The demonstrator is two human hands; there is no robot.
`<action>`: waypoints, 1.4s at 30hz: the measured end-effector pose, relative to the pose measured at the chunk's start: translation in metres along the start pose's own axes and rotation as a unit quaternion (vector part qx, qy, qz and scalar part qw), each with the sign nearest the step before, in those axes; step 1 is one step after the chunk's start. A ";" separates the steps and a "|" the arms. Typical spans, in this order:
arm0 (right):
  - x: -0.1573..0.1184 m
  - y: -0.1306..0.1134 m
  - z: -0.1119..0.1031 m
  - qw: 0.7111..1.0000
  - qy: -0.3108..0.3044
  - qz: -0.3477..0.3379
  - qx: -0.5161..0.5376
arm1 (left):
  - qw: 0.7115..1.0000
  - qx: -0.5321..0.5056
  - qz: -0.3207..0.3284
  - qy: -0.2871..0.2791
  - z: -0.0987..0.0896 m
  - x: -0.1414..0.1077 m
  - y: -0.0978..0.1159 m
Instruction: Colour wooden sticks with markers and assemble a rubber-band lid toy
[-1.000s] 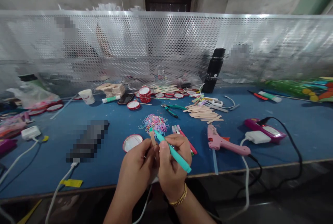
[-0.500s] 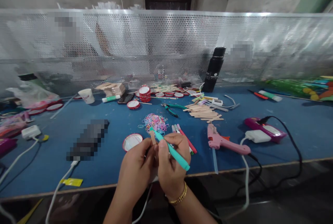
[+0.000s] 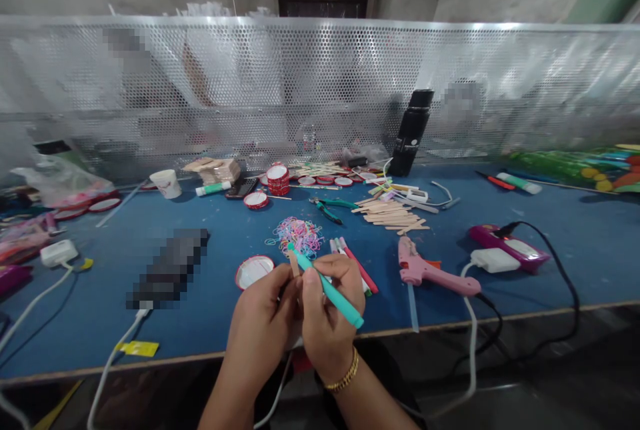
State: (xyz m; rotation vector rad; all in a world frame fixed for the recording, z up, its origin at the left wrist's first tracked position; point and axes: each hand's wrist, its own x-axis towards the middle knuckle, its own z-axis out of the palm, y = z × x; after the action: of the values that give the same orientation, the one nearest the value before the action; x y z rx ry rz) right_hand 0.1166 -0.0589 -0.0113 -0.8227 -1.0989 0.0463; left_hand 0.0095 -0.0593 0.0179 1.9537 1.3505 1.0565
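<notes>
Low at the table's front edge, my left hand (image 3: 267, 307) pinches a wooden craft stick (image 3: 294, 265) that points up and away from me. My right hand (image 3: 333, 303) is closed around a turquoise marker pen (image 3: 336, 298), whose tip end lies against the top of the stick. The two hands touch each other, and the lower part of the stick is hidden by fingers. Just beyond them lies a heap of coloured rubber bands (image 3: 300, 235). A round red-rimmed lid (image 3: 254, 271) sits left of the stick, and several markers (image 3: 360, 265) lie behind my right hand.
A pink glue gun (image 3: 425, 273) and its cable lie to the right, near a purple power strip (image 3: 520, 253). Craft sticks (image 3: 393, 213), pliers (image 3: 327, 210) and a black bottle (image 3: 413, 133) stand or lie farther back. A phone (image 3: 173, 267) is on the left.
Almost nothing differs. The marker and my right hand have shifted very slightly against the stick, while both hands keep their hold.
</notes>
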 end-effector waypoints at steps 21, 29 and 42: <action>0.001 -0.001 0.001 1.000 -0.005 -0.003 -0.003 | 1.000 -0.009 0.007 0.008 0.000 0.000 0.001; 0.001 0.000 0.000 1.000 0.022 0.007 -0.012 | 1.000 0.009 0.008 0.008 0.001 -0.001 -0.002; 0.000 0.000 0.000 1.000 0.008 0.014 -0.007 | 1.000 -0.008 0.005 0.009 0.002 0.000 -0.004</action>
State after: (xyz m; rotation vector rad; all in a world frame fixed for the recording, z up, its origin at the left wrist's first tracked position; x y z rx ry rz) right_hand 0.1169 -0.0586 -0.0115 -0.8500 -1.0734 0.0561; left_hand 0.0087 -0.0575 0.0135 1.9463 1.3393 1.0895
